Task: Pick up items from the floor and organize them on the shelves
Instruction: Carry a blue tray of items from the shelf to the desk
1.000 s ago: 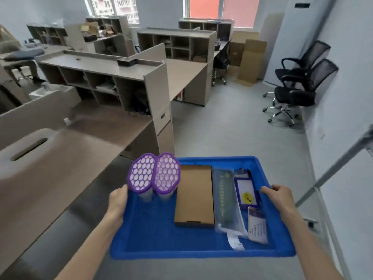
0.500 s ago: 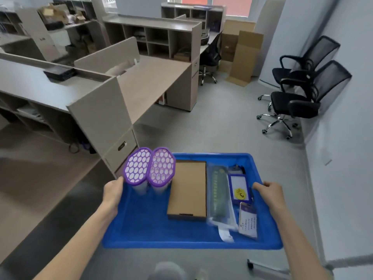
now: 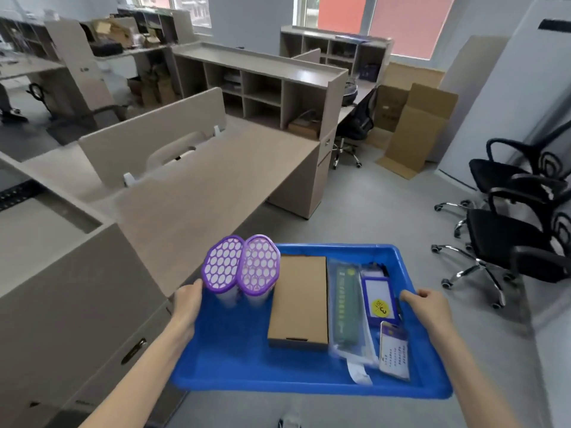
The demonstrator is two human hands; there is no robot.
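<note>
The blue tray (image 3: pixel 247 370) is held level in front of the person, above the grey floor (image 3: pixel 380 217), and carries the gathered items: two upright containers with purple honeycomb lids (image 3: pixel 241 263) stand side by side and touching at its left end, a flat brown cardboard box (image 3: pixel 299 299) lies in the middle, a clear bag with a green strip inside (image 3: pixel 347 307) lies just beside it, and two badge holders, one blue-framed with a yellow sticker (image 3: pixel 379 299) and one pale with purple print (image 3: pixel 395 350), sit at the right. The left hand (image 3: pixel 187 305) is closed over the tray's left rim, thumb on top next to the containers; the right hand (image 3: pixel 428 308) is closed over the right rim in the same way. This looks like the carrying step, with the items collected and not yet shelved. The next move calls for walking to a shelf while keeping the tray flat, since the tall containers seem likely to tip. The cubby shelving (image 3: pixel 262 84) behind the desk (image 3: pixel 197 193) is a guess at the target; the aisle ahead passes the office chairs (image 3: pixel 513 236). The fingers under the tray are hidden, the print on the badges is too small to read, and the containers' contents cannot be made out
</note>
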